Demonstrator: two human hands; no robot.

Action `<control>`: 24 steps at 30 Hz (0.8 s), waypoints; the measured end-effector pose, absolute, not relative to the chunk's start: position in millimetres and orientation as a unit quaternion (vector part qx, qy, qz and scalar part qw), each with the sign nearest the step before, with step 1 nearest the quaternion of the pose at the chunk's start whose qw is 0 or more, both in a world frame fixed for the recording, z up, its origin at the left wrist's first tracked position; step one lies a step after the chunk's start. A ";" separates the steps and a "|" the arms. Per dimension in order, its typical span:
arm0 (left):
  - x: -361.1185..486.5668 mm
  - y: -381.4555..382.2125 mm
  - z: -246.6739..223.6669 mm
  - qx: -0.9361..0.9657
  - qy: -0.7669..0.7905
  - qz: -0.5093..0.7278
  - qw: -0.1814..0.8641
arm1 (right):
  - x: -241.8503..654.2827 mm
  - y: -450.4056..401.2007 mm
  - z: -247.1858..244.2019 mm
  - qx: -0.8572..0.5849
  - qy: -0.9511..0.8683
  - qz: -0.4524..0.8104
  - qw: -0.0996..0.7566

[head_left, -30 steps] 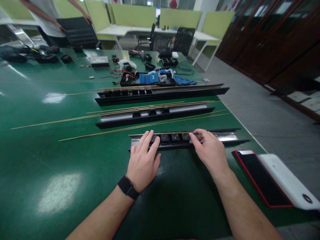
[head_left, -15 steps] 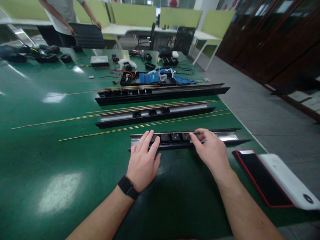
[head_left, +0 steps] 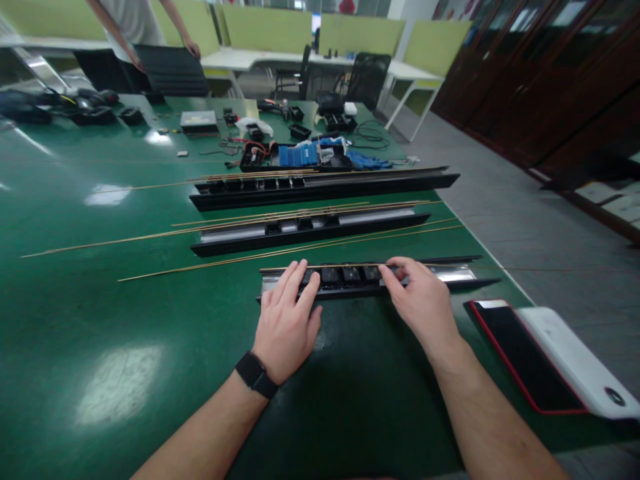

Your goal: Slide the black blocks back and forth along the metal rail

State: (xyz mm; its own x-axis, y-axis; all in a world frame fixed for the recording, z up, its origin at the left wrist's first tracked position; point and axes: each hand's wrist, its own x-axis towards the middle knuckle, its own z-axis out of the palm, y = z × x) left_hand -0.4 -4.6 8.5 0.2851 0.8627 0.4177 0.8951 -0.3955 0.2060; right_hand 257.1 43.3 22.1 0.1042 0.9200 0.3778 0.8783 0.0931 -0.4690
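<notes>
The nearest black channel [head_left: 470, 283] lies across the green table, with several black blocks [head_left: 351, 273] set in its silvery inside. My left hand [head_left: 287, 320] rests with spread fingers on its left part, fingertips at a thin golden rod [head_left: 345, 266] along the far edge. On the right, my right hand [head_left: 423, 297] has thumb and index finger closed at the rod's right part. Beyond lie a middle channel [head_left: 240, 243] and a far channel [head_left: 325, 190], both holding black blocks, with long golden rods [head_left: 165, 269] beside and on them.
A red-edged phone [head_left: 525, 353] and a white power-bank-like object [head_left: 575, 360] lie at the right edge of the green table [head_left: 60, 320]. Farther back are a black tray [head_left: 245, 160] with blue packets, blue gloves [head_left: 367, 161], cables and small parts. A person [head_left: 137, 30] stands behind a chair.
The person in the background has shifted slightly. My hands and the nearest channel look almost unchanged.
</notes>
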 end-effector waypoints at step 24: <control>-0.5 -4.0 9.0 -0.802 -0.548 -0.236 0.034 | 257.0 43.7 23.8 -0.690 -0.655 0.039 0.306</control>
State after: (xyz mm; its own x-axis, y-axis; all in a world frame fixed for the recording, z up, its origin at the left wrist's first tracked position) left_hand -0.5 -4.0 9.0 0.2882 0.8621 0.4168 0.8947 -0.3976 0.2038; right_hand 257.0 43.7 23.8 0.1391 0.9274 0.3472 0.8794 0.0455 -0.4740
